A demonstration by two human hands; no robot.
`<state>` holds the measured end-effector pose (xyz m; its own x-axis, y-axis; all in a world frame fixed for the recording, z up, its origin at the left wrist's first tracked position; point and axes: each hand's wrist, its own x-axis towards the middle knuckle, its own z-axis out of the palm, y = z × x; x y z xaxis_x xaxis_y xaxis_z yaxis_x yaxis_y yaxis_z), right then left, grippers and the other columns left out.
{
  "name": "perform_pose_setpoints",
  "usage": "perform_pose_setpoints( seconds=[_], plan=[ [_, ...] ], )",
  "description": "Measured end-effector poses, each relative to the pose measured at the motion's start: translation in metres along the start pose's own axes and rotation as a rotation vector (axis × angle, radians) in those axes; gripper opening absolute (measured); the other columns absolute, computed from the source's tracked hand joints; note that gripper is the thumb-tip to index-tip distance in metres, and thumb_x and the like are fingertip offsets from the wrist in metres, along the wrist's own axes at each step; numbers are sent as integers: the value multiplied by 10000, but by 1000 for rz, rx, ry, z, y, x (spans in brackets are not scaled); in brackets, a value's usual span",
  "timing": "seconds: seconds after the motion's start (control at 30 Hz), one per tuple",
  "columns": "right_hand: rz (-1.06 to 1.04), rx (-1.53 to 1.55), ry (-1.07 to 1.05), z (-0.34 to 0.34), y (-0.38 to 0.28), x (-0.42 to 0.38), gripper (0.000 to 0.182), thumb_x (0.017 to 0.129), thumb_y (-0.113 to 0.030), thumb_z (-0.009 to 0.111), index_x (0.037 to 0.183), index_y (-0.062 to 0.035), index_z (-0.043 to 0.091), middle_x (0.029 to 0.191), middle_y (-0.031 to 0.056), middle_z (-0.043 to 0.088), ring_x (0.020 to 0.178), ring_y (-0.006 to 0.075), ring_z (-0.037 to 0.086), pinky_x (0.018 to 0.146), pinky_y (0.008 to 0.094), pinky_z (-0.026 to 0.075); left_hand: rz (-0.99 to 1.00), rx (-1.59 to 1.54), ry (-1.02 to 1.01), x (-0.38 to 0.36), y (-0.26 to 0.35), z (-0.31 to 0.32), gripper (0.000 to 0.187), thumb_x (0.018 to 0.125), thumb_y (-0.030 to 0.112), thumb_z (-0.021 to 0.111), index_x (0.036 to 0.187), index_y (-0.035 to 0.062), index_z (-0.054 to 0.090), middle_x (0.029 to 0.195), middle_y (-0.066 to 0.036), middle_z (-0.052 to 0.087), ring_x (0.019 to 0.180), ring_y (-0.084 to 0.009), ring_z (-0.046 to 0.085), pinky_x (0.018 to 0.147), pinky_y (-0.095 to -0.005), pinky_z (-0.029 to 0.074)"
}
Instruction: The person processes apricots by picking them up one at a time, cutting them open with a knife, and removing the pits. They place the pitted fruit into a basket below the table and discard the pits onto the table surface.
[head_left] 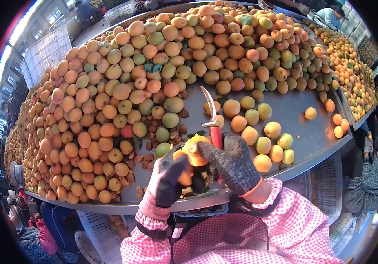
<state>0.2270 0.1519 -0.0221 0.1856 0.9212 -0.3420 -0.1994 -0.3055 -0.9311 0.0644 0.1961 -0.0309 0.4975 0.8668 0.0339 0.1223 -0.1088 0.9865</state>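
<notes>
My right hand (237, 165), in a dark, dusty work glove, is closed round a red-handled knife (216, 136). The knife's curved blade points up and away from me. Against the fingertips of both hands is an opened apricot (194, 150), its orange flesh showing. My left hand (168, 181), gloved and a little blurred, is curled at the apricot's left side. Another bit of orange flesh shows by its fingers. Several whole apricots (263, 145) lie loose on the metal table right of my hands. Brown pits (150, 159) are scattered to the left.
A large heap of apricots (123, 92) covers the left and far side of the metal table (301, 138). White crates (94, 229) stand below the table's edge. At right sits a person in a checked garment (367, 185); another person (328, 18) bends at the far right.
</notes>
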Motion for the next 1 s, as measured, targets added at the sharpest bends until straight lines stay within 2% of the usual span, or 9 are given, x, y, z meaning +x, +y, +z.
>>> perform_pose_setpoints(
  seconds=[0.03,0.17,0.2,0.33,0.63,0.7,0.73,0.8,1.0],
  plan=[
    [-128,-168,79,2,10,2,328,816,-264,684,969,15,607,682,86,597,591,150,592,530,293,469,-423,-373,-126,2,12,3,466,795,160,633,1197,-45,518,951,-66,624,863,-143,601,792,-244,468],
    [-466,-619,110,-3,25,6,437,746,-198,706,1098,-3,536,836,145,600,753,290,610,669,364,486,-332,-505,-48,-7,4,11,419,749,97,628,1143,-31,566,960,-35,619,852,-102,583,780,-231,461],
    [-560,-705,151,-4,22,5,448,702,-179,725,1073,-9,540,857,157,583,788,346,593,702,378,484,-334,-444,-93,-7,4,4,434,769,53,638,1189,-6,543,891,-42,628,675,-106,599,607,-227,486],
    [-932,-557,-64,-9,14,1,373,731,-158,695,1054,-40,550,918,142,578,850,343,587,722,367,482,-564,-474,-275,-8,5,-9,355,741,88,668,1061,-38,584,742,-80,645,520,-123,579,486,-227,458],
    [-544,-573,78,-16,6,3,344,761,-175,721,1024,-26,558,842,143,589,740,299,582,678,343,474,-394,-227,-59,-11,4,1,199,706,76,656,871,-26,616,705,-75,634,512,-149,589,458,-246,461],
    [-493,-346,-212,-15,-2,-3,371,754,-173,728,1044,-21,552,842,132,591,748,292,578,700,350,470,-514,-197,-171,-14,4,-9,318,706,75,689,981,-31,571,861,-93,644,700,-146,629,592,-251,509],
    [-698,-375,-244,-11,12,-2,382,755,-167,729,1059,-20,552,856,124,594,763,269,580,719,355,464,-493,-158,-157,-20,-4,-7,410,701,75,711,1047,-34,521,938,-106,628,778,-148,620,651,-262,514],
    [-636,-578,-205,-6,27,-3,365,764,-180,720,1058,-25,570,827,127,607,768,233,585,713,349,461,-551,-151,-69,-31,-20,1,622,696,63,756,1183,-37,383,1102,-130,574,932,-164,589,772,-293,515],
    [-522,-542,31,-41,21,10,250,773,-225,667,855,-1,593,695,176,580,664,365,593,585,417,450,-387,-222,101,-50,22,-10,314,718,47,717,1009,-21,621,859,-54,652,736,-112,623,634,-216,499]
  ],
)
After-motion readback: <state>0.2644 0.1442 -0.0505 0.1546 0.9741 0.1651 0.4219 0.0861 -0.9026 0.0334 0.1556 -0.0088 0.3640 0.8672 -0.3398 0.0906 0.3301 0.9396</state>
